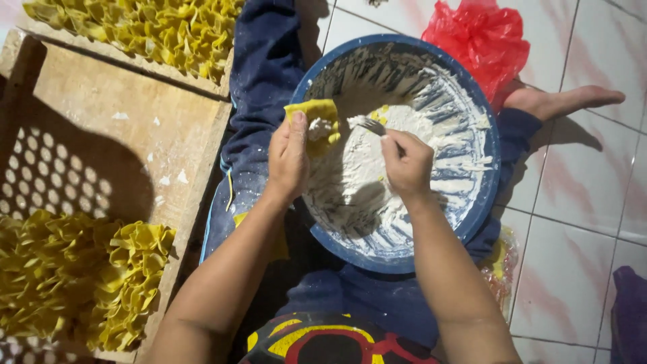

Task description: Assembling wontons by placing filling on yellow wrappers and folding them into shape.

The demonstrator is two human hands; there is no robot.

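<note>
My left hand (288,156) holds a yellow dumpling wrapper (317,116) with a dab of white filling on it, over the left rim of a blue bowl (486,202). My right hand (407,162) grips a metal fork (368,124), its tines pointing toward the wrapper. The bowl rests on my lap and is smeared inside with white paste (364,182). Both hands are close together above the bowl.
A wooden tray (121,128) at my left carries piles of folded yellow dumplings (74,276), with more at the back (155,30). A red plastic bag (482,40) lies behind the bowl. My bare foot (566,101) rests on the white tiled floor (579,222).
</note>
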